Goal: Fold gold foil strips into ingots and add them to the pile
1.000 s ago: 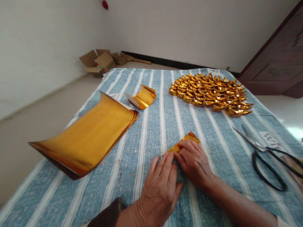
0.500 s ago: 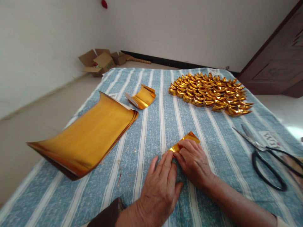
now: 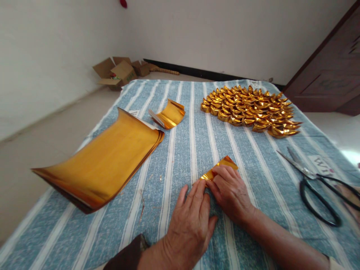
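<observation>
A small folded strip of gold foil paper (image 3: pixel 228 162) lies slantwise on the striped cloth, its far end showing past my fingers. My right hand (image 3: pixel 229 191) is closed over its middle, fingers curled and thumb pressed in, gripping it. Flat on the cloth, my left hand (image 3: pixel 189 221) has its fingers stretched out, with the fingertips touching the strip's near left end. The part of the strip under both hands is hidden. To the left lies a stack of large gold foil sheets (image 3: pixel 104 161) with curled edges. Beyond it sits a smaller curved stack of gold foil pieces (image 3: pixel 170 114).
Many folded gold foil ingots (image 3: pixel 247 108) stand in rows at the far right. Black-handled scissors (image 3: pixel 308 174) lie partly open at the right, beside a blurred skin-toned shape. A blue and white striped cloth (image 3: pixel 180 157) covers the table. Cardboard boxes (image 3: pixel 122 73) stand behind on the floor.
Both hands keep practically the same place on the gold foil strip. The view has shifted very slightly; nothing else has visibly moved.
</observation>
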{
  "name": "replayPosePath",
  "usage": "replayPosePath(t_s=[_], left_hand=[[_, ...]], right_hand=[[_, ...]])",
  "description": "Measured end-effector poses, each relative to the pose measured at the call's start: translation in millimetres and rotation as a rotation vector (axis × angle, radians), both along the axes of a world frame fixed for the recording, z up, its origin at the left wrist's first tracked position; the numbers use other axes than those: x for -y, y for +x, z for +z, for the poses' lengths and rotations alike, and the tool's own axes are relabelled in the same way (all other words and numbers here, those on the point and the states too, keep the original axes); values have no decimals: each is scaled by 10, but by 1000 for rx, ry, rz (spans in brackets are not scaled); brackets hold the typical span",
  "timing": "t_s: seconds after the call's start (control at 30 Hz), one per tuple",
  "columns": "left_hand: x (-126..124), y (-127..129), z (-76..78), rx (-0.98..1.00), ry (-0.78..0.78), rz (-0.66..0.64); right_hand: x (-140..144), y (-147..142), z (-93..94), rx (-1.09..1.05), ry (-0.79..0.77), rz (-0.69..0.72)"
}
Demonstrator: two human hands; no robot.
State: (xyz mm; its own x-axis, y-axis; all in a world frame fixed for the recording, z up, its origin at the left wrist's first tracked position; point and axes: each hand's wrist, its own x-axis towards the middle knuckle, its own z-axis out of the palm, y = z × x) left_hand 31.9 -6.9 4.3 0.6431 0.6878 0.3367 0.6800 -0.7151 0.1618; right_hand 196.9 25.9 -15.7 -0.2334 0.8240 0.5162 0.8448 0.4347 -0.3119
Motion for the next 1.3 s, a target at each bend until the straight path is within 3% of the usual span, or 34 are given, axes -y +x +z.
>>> replayPosePath(t_s=[1.3], left_hand=[[18,8,-20,-21,40,14]], right_hand=[[15,-9,13,8,-15,-9]])
